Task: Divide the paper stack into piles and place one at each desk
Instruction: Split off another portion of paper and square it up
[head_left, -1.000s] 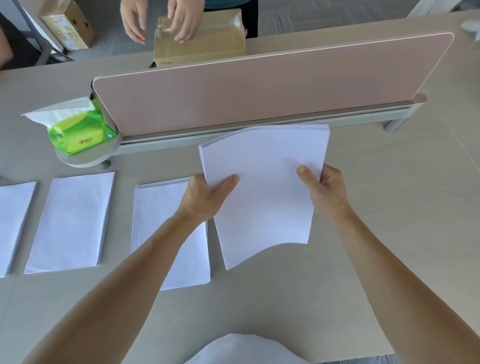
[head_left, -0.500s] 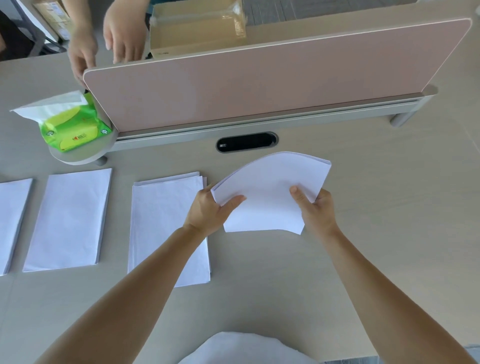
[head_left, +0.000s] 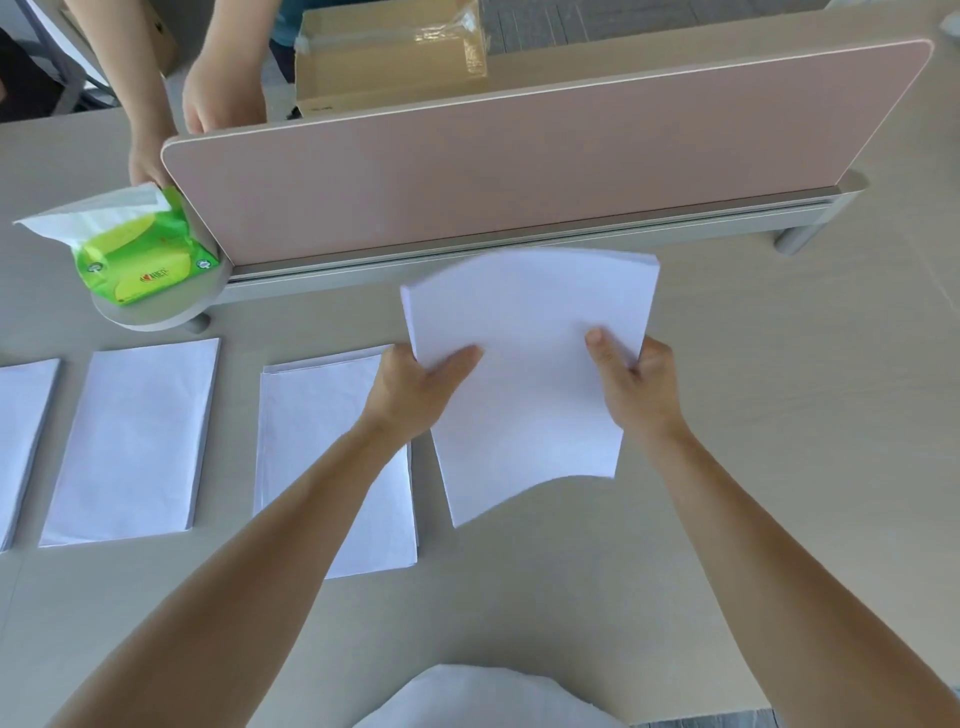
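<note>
Paper stack (head_left: 524, 364) held in both hands above the tabletop (head_left: 779, 415), just in front of the rail under the pink divider panel (head_left: 519, 171). Left hand (head_left: 415, 389) grips the stack's left edge, thumb on top, fingers underneath. Right hand (head_left: 636, 384) grips the right edge the same way, thumb flat on the top sheet. Sheets bow between the two grips; near edge curves, and the near-left corner hangs lowest. Cannot tell whether that corner touches the tabletop.

Three piles of white sheets lie flat in a row to the left. First pile (head_left: 311, 441) is just beside the held stack and partly under the left forearm, with its sheets slightly fanned at the far edge. Second pile (head_left: 135, 441) sits apart from it, edges squared. Third pile (head_left: 21, 441) is cut off by the left border of the view.

Green tissue pack (head_left: 140, 254) rests on the rounded end of the divider's base, one tissue pulled up. Beyond the panel stands a cardboard box (head_left: 384, 57) with clear wrap on top. Second person's hand (head_left: 148, 166) reaches down by the panel's left end, next to the tissue pack; their other hand (head_left: 223, 98) is near the box. White fabric (head_left: 493, 696) shows at the bottom edge.
</note>
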